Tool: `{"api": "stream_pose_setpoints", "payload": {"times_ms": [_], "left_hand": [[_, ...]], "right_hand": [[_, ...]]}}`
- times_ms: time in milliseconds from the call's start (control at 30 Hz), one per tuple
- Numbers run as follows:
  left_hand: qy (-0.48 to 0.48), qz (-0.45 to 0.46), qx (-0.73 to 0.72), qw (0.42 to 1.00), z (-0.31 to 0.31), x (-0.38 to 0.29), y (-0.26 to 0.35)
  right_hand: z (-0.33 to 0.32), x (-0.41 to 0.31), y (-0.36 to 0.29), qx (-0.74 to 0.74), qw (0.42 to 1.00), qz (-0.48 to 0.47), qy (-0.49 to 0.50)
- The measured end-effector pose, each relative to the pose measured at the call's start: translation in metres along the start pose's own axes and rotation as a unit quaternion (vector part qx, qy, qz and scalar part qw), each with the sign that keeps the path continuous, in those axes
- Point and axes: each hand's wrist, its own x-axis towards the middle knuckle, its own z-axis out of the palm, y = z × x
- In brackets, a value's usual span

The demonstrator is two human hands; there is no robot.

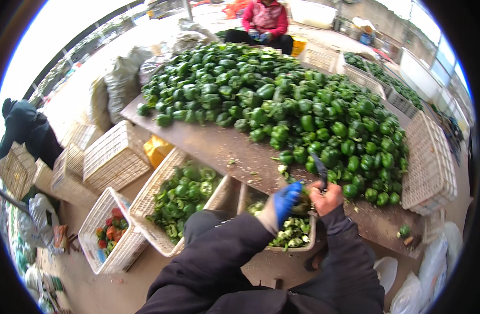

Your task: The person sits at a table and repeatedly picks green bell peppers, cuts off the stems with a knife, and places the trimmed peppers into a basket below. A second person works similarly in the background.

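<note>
My left hand [285, 200], in a blue-coated work glove, is closed over the crate of trimmings; a green pepper seems to be partly hidden beside its fingers. Close to its right, my bare right hand [326, 197] grips a knife with a dark blade [320, 167] pointing up and away. A large heap of green bell peppers [263, 92] covers much of the low brown table [208, 143]. Below my hands, a plastic crate [311, 239] holds pale and green pepper scraps [293, 233]. Another crate [139, 208] at my left holds cut green peppers [185, 190].
A small crate [86, 231] holds red and green peppers. Empty-looking crates [116, 155] stand at the left, where a person [27, 125] bends. Another person [265, 19] sits beyond the heap. Sacks [124, 86] stand behind; a crate [430, 163] leans at the right.
</note>
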Motion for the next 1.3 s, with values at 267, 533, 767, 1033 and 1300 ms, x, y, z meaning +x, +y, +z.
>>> {"api": "stream_pose_setpoints", "payload": {"times_ms": [267,533,767,1033,1300], "left_hand": [[-0.042,-0.015,0.041,0.998,-0.011,-0.010,0.016],[-0.033,-0.034,0.079,0.996,-0.003,-0.022,0.016],[0.041,-0.025,0.093,0.995,-0.005,-0.019,0.001],[0.113,-0.008,0.077,0.991,-0.013,-0.015,-0.007],[0.086,0.018,0.066,0.994,-0.044,-0.009,-0.036]], "right_hand": [[-0.035,-0.013,-0.035,0.243,0.949,0.122,-0.162],[-0.017,-0.016,-0.015,0.177,0.965,0.019,-0.195],[-0.004,-0.029,-0.021,0.195,0.965,0.082,-0.152],[0.019,-0.040,-0.032,0.100,0.994,-0.007,-0.032],[0.048,-0.053,-0.029,0.061,0.991,-0.117,0.009]]}}
